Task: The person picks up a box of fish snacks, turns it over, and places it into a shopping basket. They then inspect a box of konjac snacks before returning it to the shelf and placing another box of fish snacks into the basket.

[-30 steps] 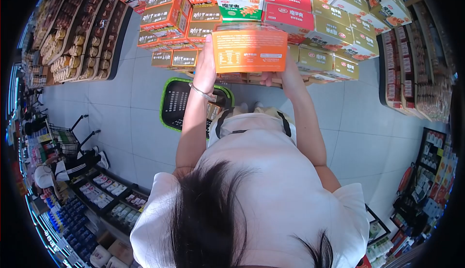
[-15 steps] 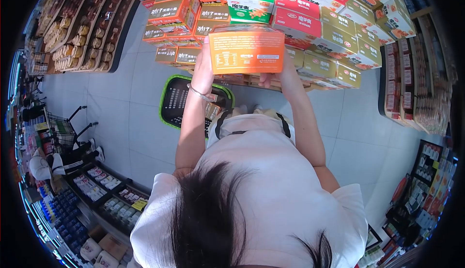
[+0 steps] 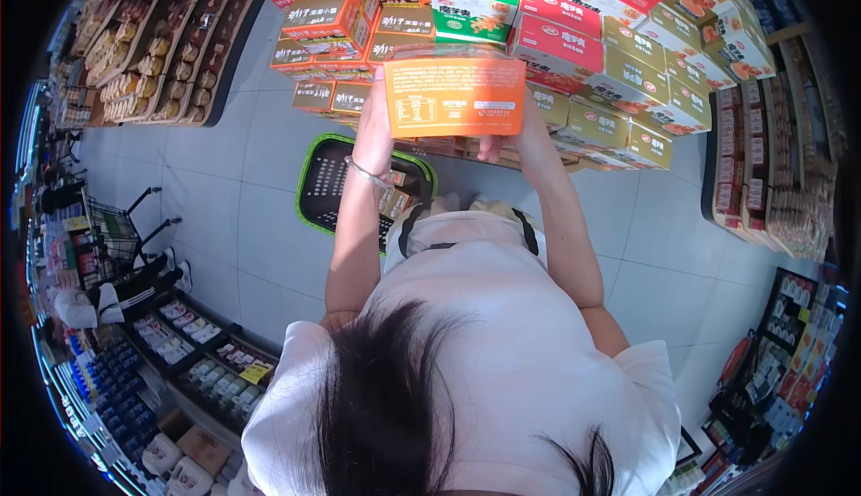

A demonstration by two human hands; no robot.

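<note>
Both my hands hold an orange box (image 3: 456,95) up in front of me, its printed back panel facing me. My left hand (image 3: 374,130) grips its left edge; a thin bracelet sits on that wrist. My right hand (image 3: 511,143) supports the lower right corner from beneath. Behind the box rises a stacked display of boxes (image 3: 574,30) in orange, green, red and olive. A green shopping basket (image 3: 316,173) with a few packs inside stands on the floor below my left arm.
Shelves of packaged goods (image 3: 148,56) line the left aisle and more racks (image 3: 771,164) stand on the right. A person in dark trousers with a cart (image 3: 112,254) is at the far left. Grey tiled floor (image 3: 224,227) lies between.
The view has shifted slightly and the orange box sits a little higher against the display. My grip on it has not changed. The person at the left has moved a little.
</note>
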